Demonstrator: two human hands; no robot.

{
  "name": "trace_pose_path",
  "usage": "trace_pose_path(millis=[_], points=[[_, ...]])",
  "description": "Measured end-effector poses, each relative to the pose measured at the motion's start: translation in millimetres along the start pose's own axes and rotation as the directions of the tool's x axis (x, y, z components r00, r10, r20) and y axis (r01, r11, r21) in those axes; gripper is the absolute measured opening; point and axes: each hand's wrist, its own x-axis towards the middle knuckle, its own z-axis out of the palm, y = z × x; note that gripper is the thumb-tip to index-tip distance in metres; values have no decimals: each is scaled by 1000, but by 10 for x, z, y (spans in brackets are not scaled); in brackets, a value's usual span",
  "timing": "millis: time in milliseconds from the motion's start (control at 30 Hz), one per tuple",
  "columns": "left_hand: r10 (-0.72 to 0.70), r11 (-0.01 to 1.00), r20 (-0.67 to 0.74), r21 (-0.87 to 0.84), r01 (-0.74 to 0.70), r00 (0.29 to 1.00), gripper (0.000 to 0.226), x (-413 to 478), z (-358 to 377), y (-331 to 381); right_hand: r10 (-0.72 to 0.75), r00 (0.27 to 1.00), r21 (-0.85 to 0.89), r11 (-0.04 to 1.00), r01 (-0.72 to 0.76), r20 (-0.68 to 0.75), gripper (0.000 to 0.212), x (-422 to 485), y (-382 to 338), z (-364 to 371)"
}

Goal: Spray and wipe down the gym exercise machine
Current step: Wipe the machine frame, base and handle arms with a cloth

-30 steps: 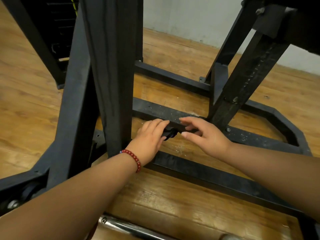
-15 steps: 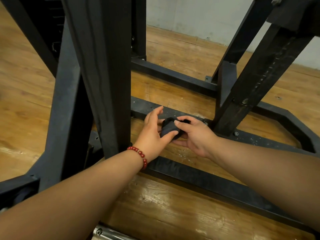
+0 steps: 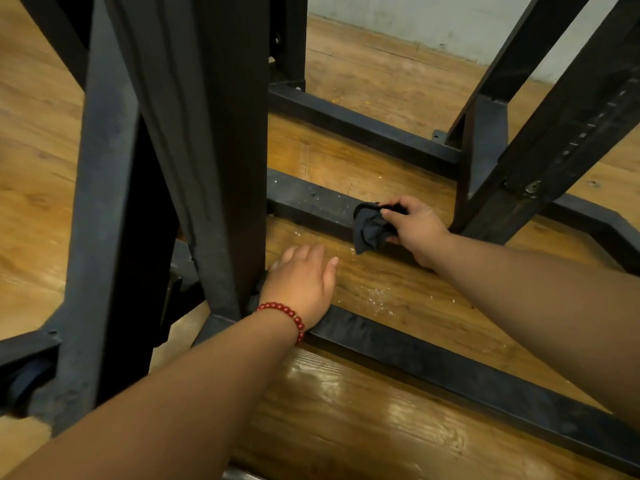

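Note:
The black steel frame of the exercise machine [image 3: 214, 140] fills the view, its low base bars lying on the wooden floor. My right hand [image 3: 417, 226] grips a bunched dark cloth [image 3: 370, 227] against the dusty middle cross bar [image 3: 311, 199]. My left hand [image 3: 301, 282], with a red bead bracelet at the wrist, rests flat on the floor with straight fingers beside the thick upright post. No spray bottle is in view.
A near base bar [image 3: 450, 372] runs under both forearms. Slanted struts [image 3: 568, 133] rise at the right and a far base bar [image 3: 363, 129] lies behind. White crumbs dot the wooden floor [image 3: 381, 292]. A pale wall [image 3: 450, 19] stands behind.
Both hands held the cloth together half a second ago. Now my right hand alone holds it on the cross bar, and my left hand has dropped flat to the floor.

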Motion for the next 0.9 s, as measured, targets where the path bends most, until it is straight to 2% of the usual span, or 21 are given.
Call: trace_pose_path(millis=[167, 300, 367, 400, 467, 500, 567, 667, 733, 900], points=[[-54, 998, -13, 36, 54, 998, 46, 86, -2, -29, -93, 996, -115, 989, 90, -17, 21, 254, -66, 123], [-26, 998, -12, 52, 27, 1000, 45, 137, 32, -38, -223, 974, -363, 906, 218, 28, 13, 488, 72, 197], [-37, 999, -2, 39, 37, 999, 45, 161, 56, -42, -311, 949, -534, 793, 292, 57, 18, 540, 183, 184], [-46, 998, -8, 35, 46, 999, 44, 164, 65, -45, -387, 919, -623, 700, 348, 79, 22, 545, 229, 162], [-61, 998, -34, 25, 62, 998, 42, 175, 68, -48, -534, 816, -702, 495, 512, 220, 32, 545, 281, 108], [-70, 997, -44, 17, 71, 997, 42, 182, 70, -49, -549, 771, -682, 430, 591, 323, 35, 557, 303, 78], [-90, 996, -52, 8, 90, 995, 43, 192, 80, -47, -467, 716, -659, 314, 683, 519, 45, 587, 362, 27], [-103, 995, -58, -4, 103, 993, 47, 200, 88, -45, -366, 694, -707, 123, 697, 620, 56, 640, 426, 4], [-111, 994, -63, -14, 110, 992, 47, 204, 91, -46, -391, 691, -707, 129, 695, 608, 53, 652, 396, 38], [-126, 992, -71, -2, 127, 989, 48, 203, 105, -28, -547, 639, -604, 277, 748, 541, 44, 722, 181, 317]])
